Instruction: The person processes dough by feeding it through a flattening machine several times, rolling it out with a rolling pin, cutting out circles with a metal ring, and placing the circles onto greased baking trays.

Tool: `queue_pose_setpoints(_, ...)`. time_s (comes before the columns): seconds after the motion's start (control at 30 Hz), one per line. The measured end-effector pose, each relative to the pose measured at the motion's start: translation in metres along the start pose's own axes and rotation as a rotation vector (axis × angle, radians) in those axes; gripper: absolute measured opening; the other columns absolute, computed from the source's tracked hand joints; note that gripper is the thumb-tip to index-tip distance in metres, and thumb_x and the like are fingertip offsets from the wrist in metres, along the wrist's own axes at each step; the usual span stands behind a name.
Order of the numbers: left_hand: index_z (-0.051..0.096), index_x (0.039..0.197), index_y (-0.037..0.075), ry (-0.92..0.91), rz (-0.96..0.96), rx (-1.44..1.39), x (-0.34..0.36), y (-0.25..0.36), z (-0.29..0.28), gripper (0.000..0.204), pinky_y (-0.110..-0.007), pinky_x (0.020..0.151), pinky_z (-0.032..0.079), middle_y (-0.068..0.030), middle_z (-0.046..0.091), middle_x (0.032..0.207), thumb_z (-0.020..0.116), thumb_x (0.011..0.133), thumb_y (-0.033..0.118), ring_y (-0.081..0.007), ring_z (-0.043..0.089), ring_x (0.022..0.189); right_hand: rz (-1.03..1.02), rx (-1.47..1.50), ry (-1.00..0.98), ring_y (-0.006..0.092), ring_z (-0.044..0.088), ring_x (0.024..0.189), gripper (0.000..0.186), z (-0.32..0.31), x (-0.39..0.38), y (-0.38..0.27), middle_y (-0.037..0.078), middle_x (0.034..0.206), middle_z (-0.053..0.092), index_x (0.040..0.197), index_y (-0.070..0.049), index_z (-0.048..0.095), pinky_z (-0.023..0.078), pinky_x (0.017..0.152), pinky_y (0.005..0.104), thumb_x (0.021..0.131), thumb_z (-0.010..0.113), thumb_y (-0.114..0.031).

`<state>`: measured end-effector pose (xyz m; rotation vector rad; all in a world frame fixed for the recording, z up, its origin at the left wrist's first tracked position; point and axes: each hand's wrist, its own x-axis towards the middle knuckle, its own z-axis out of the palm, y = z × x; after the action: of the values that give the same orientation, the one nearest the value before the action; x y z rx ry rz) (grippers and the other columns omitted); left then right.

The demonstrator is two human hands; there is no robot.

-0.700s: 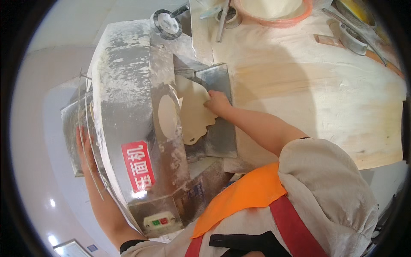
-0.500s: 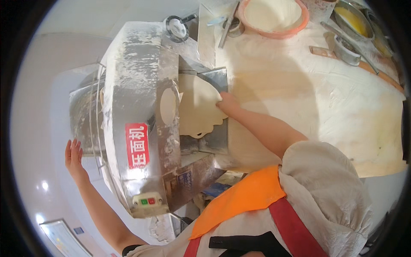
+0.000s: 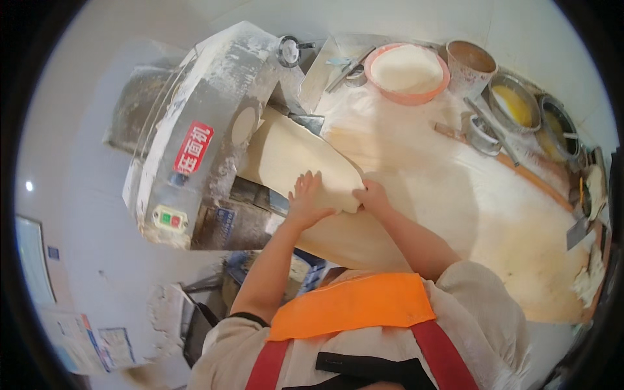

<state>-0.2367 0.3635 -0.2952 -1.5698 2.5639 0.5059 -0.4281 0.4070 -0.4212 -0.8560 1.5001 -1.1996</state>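
A pale dough sheet (image 3: 296, 151) stretches from the outlet of a floury metal dough-pressing machine (image 3: 195, 136) onto the wooden worktable (image 3: 416, 227). My left hand (image 3: 307, 203) lies on the near edge of the sheet, fingers spread and flat. At the sheet's right end my right hand (image 3: 374, 197) pinches its edge between thumb and fingers. The far end of the dough is hidden inside the machine. On the machine's near end is a switch box with a green and a red button (image 3: 170, 219).
A pink basin of flour (image 3: 407, 73) stands at the back, beside a tall floury bucket (image 3: 471, 65). A metal bowl with yellow contents (image 3: 513, 104) is at the back right. A rolling pin (image 3: 520, 169) and a scraper (image 3: 576, 234) lie on the right.
My left hand has come from the machine's far left side onto the dough. My right hand has drawn the sheet further out to the right. The view has shifted.
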Motion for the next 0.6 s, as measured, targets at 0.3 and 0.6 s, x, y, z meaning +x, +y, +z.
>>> queue_pose_setpoints(0.3, 0.044, 0.135, 0.011, 0.117, 0.223, 0.133, -0.032, 0.077, 0.088, 0.061, -0.062, 0.100, 0.032, -0.0186, 0.036, 0.143, 0.062, 0.081, 0.034, -0.0407, 0.032, 0.132, 0.207, 0.212, 0.109, 0.0177, 0.059, 0.056, 0.028, -0.117, -0.132, -0.019, 0.012, 0.082, 0.064, 0.099, 0.006, 0.062, 0.047, 0.048, 0.0284, 0.081, 0.062, -0.015)
queue_pose_setpoints(0.6, 0.060, 0.118, 0.014, -0.343, 0.176, -0.432, -0.045, 0.135, 0.056, 0.033, -0.046, 0.087, 0.049, -0.0105, 0.054, 0.128, 0.051, 0.089, 0.028, -0.0294, 0.051, 0.117, 0.110, 0.224, 0.330, 0.0097, 0.053, 0.057, 0.026, -0.173, -0.128, -0.090, 0.004, 0.074, 0.059, 0.098, 0.002, 0.063, 0.042, 0.048, 0.0252, 0.079, 0.068, -0.014)
